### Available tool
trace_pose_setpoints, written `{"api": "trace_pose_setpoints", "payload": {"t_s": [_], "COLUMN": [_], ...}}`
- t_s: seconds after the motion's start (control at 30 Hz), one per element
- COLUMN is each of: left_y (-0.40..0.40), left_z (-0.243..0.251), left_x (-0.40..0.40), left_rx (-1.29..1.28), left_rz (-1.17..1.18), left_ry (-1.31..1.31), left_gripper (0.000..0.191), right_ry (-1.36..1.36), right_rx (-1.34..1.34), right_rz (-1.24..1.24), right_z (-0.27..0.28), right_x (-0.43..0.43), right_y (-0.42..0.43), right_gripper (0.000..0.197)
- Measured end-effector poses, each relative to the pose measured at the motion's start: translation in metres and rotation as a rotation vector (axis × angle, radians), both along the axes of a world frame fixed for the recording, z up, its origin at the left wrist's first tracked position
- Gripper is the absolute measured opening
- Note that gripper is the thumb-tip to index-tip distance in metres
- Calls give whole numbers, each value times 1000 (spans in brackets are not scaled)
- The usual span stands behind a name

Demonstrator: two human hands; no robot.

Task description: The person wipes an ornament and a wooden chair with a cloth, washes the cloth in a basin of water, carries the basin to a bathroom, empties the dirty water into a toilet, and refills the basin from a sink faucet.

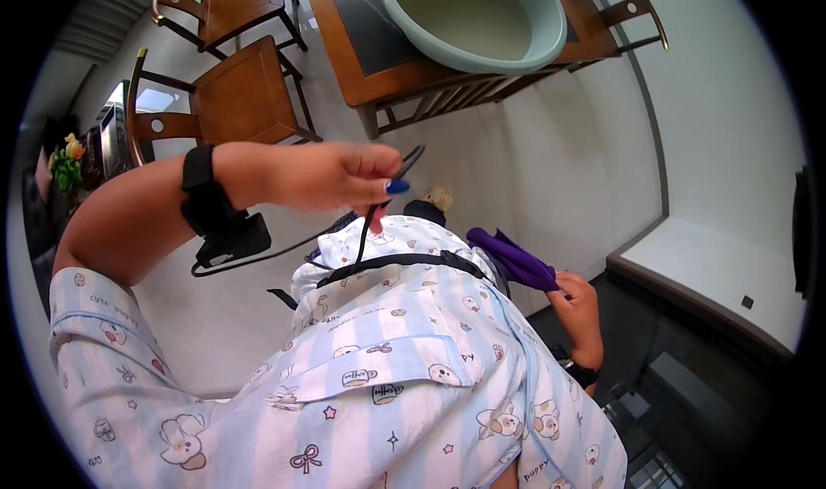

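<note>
My left hand (361, 179) pinches a black cable (362, 234) between thumb and fingers, above my waist. The cable loops down to a black device (233, 240) strapped at my left wrist. A black belt (400, 260) goes around my striped pajama top. Off to the right, my right hand (576, 299) grips one end of a dark purple cloth (513, 259), which lies against my side. A large pale green basin (474, 63) with cloudy liquid in it rests on a wooden table (381, 89), beyond both hands.
Two wooden chairs (245, 95) stand at the upper left, and another chair (594, 18) is behind the basin. A glossy black surface (677, 353) lies at the lower right, beside a white wall (729, 102). Artificial-looking flowers (68, 166) are at the far left.
</note>
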State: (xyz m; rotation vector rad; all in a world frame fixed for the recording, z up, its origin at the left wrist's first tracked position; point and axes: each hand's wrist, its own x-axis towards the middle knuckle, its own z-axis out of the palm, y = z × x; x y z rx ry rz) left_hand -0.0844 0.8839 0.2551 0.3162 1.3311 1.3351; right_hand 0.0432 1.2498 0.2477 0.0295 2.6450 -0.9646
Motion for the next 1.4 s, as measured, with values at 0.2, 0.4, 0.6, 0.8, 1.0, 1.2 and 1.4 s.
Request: {"api": "trace_pose_setpoints", "payload": {"t_s": [0.2, 0.4, 0.6, 0.8, 1.0, 1.2, 1.4], "left_y": [40, 59, 23, -3, -10, 17, 38], "left_z": [60, 56, -10, -9, -17, -21, -56], "left_x": [-55, -69, -16, -11, -23, -55, -83], "left_rx": [-42, -427, -1125, -943, -500, 21, 10], "left_rz": [374, 396, -255, 227, 772, 692, 466], "left_ry": [456, 450, 577, 511, 359, 358, 283], "left_gripper": [16, 17, 29, 27, 15, 25, 32], "right_ry": [10, 2, 5, -5, -59, 85, 12], "right_rx": [44, 3, -105, -242, -369, -766, -921], "right_rz": [164, 248, 304, 328, 349, 231, 88], "right_z": [-8, -25, -39, -31, -3, 45, 44], "right_x": [-53, -82, -109, -135, -182, -239, -311], "right_y": [39, 55, 47, 43, 11, -24, -61], "right_gripper": [15, 15, 15, 14, 11, 14, 20]}}
